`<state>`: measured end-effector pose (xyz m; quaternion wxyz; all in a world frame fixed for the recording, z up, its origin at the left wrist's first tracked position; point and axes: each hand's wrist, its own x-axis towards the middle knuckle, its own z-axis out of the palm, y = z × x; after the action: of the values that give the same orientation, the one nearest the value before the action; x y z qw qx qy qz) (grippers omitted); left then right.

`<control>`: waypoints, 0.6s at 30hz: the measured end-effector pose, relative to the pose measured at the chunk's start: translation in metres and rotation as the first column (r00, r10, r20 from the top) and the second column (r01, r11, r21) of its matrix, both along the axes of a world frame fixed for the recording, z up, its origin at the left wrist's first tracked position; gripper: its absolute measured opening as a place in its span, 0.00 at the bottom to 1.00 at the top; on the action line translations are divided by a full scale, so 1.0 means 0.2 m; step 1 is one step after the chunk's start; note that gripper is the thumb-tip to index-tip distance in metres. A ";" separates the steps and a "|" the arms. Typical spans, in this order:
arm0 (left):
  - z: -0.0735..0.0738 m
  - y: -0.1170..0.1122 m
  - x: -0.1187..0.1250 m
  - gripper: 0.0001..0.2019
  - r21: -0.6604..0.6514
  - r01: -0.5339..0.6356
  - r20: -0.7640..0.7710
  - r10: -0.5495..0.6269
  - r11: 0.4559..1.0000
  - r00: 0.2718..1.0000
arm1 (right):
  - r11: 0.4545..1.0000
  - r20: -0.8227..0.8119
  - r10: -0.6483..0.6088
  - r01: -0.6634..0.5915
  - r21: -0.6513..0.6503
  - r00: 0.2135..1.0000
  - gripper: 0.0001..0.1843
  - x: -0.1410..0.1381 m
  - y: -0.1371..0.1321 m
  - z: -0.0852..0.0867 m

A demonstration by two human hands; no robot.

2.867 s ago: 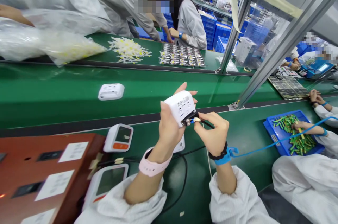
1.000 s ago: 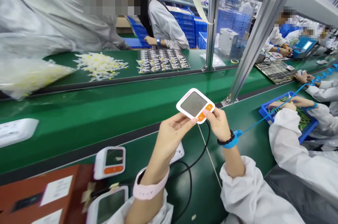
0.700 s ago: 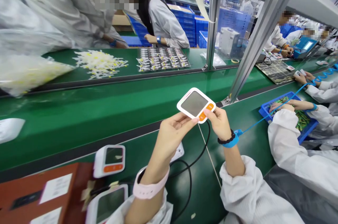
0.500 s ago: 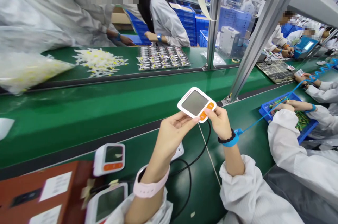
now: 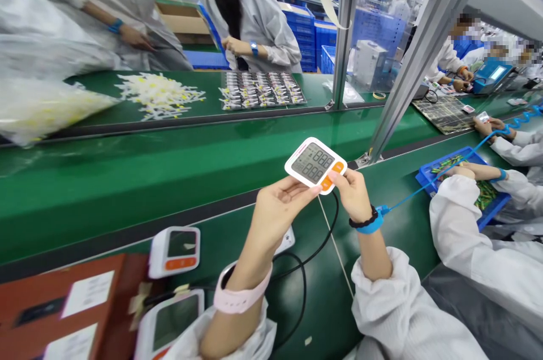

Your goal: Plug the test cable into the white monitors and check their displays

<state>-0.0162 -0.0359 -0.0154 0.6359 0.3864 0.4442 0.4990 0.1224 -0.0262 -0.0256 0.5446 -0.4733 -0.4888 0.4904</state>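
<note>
A white blood pressure monitor (image 5: 313, 163) with orange buttons is held up over the green bench, its screen lit with large digits. My left hand (image 5: 282, 207) grips its lower left edge, thumb on the front and fingers behind. At the lower right corner my right hand (image 5: 353, 195) is closed on it too, the thumb on the orange buttons. Beneath my left hand, part of another white device (image 5: 287, 241) shows on the bench. To the left, a second monitor (image 5: 180, 251) and a third (image 5: 178, 320) have dark screens.
A reddish-brown box (image 5: 46, 292) with white labels sits at the lower left. A black cable (image 5: 306, 286) loops over the bench. Metal posts (image 5: 418, 72) rise ahead. A co-worker's arm at right reaches into a blue tray (image 5: 494, 216). White plastic pieces (image 5: 155, 94) lie across the green belt.
The held monitor's blank screen has lit up with digits; both hands keep nearly the same place. Across the belt, a co-worker's hand has moved left.
</note>
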 end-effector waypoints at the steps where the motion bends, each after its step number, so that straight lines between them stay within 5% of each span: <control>1: 0.00 0.00 0.00 0.27 0.000 -0.001 -0.007 0.001 1.000 1.000 | 1.000 0.001 0.000 0.000 0.001 1.000 0.18 0.00 0.00 0.01; 10: -0.01 0.00 0.00 0.29 -0.008 0.003 -0.020 -0.003 1.000 1.000 | 1.000 0.047 -0.012 0.011 0.007 0.999 0.18 0.00 0.00 -0.01; 14: 0.00 0.01 0.02 0.33 -0.003 -0.015 0.124 0.015 1.000 0.992 | 0.969 0.290 -0.139 0.070 0.237 0.947 0.12 -0.02 -0.02 0.01; 18: 0.00 0.01 0.02 0.43 -0.083 -0.148 0.209 0.163 0.985 0.964 | 0.915 0.455 -0.168 -0.033 0.401 0.874 0.17 -0.11 -0.05 0.00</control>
<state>-0.0114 -0.0346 -0.0145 0.6516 0.2725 0.4181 0.5713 0.0996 -0.0360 -0.0264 0.5077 -0.4770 -0.6801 0.2284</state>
